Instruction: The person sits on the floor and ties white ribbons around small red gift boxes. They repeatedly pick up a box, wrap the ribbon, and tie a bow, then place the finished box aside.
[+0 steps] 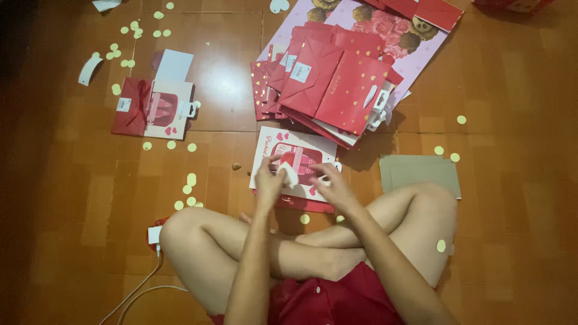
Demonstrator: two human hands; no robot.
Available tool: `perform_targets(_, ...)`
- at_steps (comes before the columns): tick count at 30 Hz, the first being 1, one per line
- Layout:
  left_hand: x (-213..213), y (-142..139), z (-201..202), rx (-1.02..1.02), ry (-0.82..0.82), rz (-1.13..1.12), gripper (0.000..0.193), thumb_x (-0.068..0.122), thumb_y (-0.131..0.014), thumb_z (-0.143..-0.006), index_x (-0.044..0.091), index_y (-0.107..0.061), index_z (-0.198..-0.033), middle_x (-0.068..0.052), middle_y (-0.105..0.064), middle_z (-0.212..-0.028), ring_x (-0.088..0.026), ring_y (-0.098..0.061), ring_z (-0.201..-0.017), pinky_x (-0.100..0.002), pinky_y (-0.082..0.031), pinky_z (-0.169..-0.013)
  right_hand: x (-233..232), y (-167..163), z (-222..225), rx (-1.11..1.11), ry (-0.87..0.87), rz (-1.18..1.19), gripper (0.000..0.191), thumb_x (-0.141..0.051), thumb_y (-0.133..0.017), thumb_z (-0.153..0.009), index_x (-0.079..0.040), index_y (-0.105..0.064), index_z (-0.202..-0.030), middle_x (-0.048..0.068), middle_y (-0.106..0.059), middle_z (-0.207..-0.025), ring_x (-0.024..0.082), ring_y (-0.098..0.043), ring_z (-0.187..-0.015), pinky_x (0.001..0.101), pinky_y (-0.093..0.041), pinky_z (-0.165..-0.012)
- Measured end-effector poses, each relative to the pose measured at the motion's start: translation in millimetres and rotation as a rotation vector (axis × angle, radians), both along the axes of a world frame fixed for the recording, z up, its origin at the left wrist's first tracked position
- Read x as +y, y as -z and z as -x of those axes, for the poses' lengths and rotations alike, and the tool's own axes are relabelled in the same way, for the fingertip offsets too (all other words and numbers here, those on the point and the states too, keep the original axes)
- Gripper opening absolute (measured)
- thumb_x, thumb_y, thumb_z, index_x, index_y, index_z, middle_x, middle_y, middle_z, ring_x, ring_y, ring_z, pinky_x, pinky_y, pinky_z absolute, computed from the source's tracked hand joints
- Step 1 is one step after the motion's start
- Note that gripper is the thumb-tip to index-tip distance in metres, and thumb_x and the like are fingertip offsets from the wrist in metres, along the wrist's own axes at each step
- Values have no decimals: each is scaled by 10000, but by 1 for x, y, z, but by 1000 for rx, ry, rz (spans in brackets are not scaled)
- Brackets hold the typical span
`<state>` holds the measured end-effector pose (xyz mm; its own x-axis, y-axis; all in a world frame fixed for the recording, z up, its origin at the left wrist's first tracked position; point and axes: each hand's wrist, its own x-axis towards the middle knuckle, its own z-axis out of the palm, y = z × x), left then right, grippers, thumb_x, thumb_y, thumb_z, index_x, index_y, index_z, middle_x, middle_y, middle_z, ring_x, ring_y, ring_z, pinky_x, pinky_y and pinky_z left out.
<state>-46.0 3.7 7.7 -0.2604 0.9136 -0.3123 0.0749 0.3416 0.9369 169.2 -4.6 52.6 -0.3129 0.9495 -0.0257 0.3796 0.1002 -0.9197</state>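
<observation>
Left hand (269, 176) pinches small white strip (289, 175) over flat gift bag (293, 164), long axis near-far. Right hand (335, 185) equally near, fingertips pressing bag's right side.

A person sits cross-legged, bare knees spread wide, both forearms reaching forward and converging over the crossed shins. The left hand (268, 179) is raised with fingers curled and pinched together at the tips. The right hand (335, 186) lies just beside it, palm down, fingers bent in a light pinch.
</observation>
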Motion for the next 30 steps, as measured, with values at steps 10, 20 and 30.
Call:
perform_targets(10, -13, -3, -54, 1, 189, -88, 361, 174, -638, -979, 58, -608, -1320, -136, -709, -1060, -247, -692, -931, -366, -570, -776, -8, 57, -5, -66, 173, 184, 226, -189, -652, -1025, -37, -717, -1180, 155, -764, -1036, 221, -728, -892, 325, -570, -798)
perform_targets(20, -44, 25, -85, 1108, 608, -354, 517, 171, -644, -895, 28, -555, -1384, -170, -550, -1440, -324, -511, -1359, -479, -455, -1028, 0, 76, -23, -169, 419, -4, 356, -67, -586, -953, -33, -647, -1302, 196, -591, -1226, 300, -652, -1049, 386, -531, -916)
perform_targets(30, -45, -22, -72, 1094, 392, -287, 655, 230, -577, -908, -9, -422, -1498, -186, -335, -1596, -362, -257, -1493, -676, -194, -1132, -9, 12, 12, -447, 85, -312, 545, -94, -619, -867, -33, -557, -1406, 227, -508, -1445, 394, -466, -1343, 482, -380, -1136)
